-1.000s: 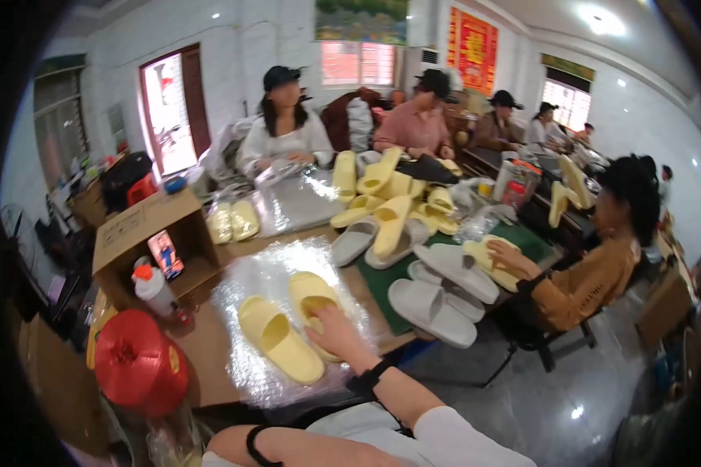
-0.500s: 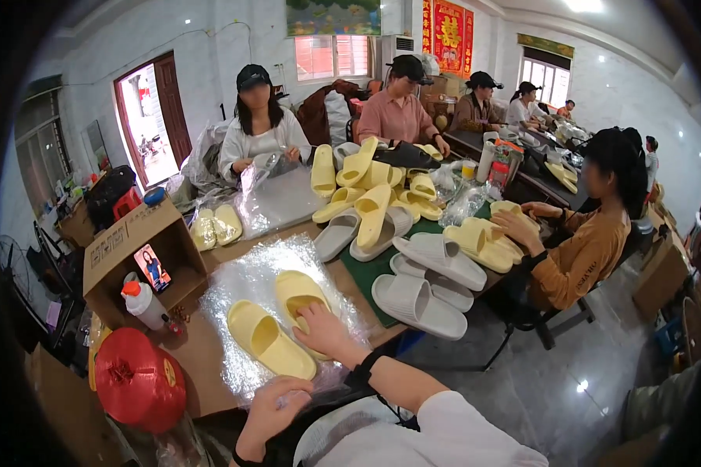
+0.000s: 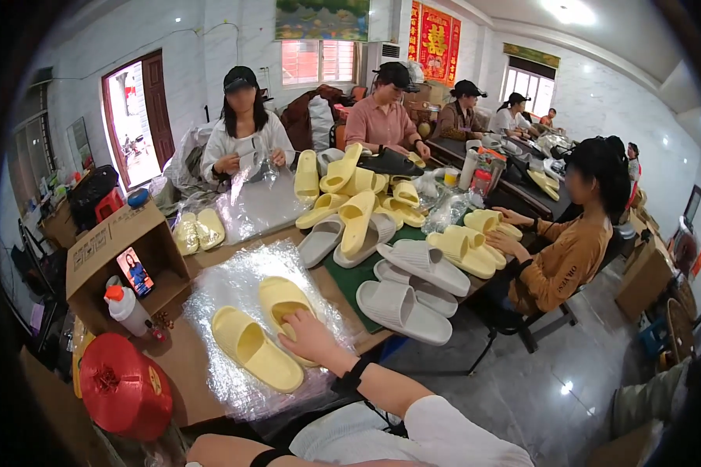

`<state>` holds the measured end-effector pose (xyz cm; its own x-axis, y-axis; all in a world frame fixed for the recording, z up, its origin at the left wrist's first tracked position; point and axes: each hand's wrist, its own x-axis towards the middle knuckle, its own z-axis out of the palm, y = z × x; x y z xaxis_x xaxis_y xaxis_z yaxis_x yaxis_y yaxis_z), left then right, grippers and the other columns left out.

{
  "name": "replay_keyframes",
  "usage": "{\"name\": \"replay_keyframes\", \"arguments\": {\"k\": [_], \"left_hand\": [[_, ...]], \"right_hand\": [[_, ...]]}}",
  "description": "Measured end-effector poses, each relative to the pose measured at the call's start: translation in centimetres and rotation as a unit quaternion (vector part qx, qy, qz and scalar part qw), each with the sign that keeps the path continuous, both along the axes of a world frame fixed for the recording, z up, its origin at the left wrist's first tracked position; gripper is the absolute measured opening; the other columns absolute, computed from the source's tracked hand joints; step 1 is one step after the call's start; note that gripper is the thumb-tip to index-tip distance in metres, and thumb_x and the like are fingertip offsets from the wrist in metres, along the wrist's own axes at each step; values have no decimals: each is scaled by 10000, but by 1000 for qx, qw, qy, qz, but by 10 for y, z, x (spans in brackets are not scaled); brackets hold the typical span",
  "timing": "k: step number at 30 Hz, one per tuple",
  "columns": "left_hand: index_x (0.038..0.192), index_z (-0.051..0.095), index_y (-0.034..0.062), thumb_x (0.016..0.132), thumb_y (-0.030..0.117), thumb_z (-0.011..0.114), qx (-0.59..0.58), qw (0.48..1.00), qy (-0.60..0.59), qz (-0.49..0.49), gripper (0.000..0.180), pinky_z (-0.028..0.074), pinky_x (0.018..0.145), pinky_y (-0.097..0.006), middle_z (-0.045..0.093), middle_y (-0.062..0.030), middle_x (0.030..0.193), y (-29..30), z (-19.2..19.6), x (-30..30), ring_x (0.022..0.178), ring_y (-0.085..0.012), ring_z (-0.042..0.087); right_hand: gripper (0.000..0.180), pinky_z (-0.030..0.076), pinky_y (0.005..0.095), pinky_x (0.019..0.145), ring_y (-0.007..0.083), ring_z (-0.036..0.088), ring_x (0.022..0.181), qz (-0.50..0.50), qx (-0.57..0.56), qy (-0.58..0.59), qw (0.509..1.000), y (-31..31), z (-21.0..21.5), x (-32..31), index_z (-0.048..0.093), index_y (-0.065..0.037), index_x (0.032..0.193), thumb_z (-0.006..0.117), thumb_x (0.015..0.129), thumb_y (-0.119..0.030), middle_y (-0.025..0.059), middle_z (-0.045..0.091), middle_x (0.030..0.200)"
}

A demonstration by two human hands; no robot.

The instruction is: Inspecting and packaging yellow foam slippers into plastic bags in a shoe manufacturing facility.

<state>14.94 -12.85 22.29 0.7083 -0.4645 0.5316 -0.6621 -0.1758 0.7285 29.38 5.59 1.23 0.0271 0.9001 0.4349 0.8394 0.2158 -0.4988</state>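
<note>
Right hand (image 3: 313,340) lies flat, fingers spread, palm down on the heel end of a yellow slipper (image 3: 283,302); it presses, grips nothing. That slipper sits on a crinkled clear plastic sheet (image 3: 234,280) spread over the brown tabletop (image 3: 181,366), at the near edge. A second yellow slipper (image 3: 253,358) lies just beside it on the left, on the same sheet, untouched.

Left hand: only the forearm with a black wristband (image 3: 269,455) shows at the lower edge; the hand itself is out of view.

Left of the sheet: an open cardboard box (image 3: 101,249) with a phone (image 3: 135,272) leaning inside, a white bottle with an orange cap (image 3: 125,307) in front, and a red round lid (image 3: 125,385) nearer the edge.

Further along the tabletop: a pile of yellow slippers (image 3: 350,194) and grey slippers (image 3: 405,296) on a green mat (image 3: 350,272). Other people sit round it, one in a mustard top (image 3: 565,261) handling yellow slippers.
</note>
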Motion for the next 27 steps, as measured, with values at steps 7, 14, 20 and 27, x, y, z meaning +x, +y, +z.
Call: {"name": "replay_keyframes", "arguments": {"k": [7,14,20,27], "left_hand": [[1197,651,40,941,137,651,-70,996,43,26,274,529,836,-421,652,-155,1111,-19,14,21,999,-338,638],[1021,683,41,925,181,691,-111,992,0,-62,170,521,819,-416,674,-119,1037,-29,14,32,965,-327,647],[1065,690,65,921,269,679,-105,994,4,-24,251,490,902,-456,662,-159,1121,16,-18,11,1042,-366,623],[1280,610,81,950,279,675,101,882,130,442,390,432,1049,-429,603,-158,1277,102,-83,-41,1181,-346,557]], "right_hand": [[438,513,443,917,358,576,1091,3,-2,-6,1000,-2,4,1,601,-43,1188,646,912,-381,184,562,1114],[436,504,467,900,372,567,1081,16,10,-5,1000,-2,1,-4,597,-36,1170,660,904,-376,192,562,1117],[473,490,458,949,383,560,1105,6,-31,3,999,-2,11,-9,591,-2,1195,658,904,-369,213,564,1126],[440,503,477,919,381,566,1089,12,12,-12,1000,7,-3,2,612,-33,1177,656,900,-373,198,574,1131]]}}
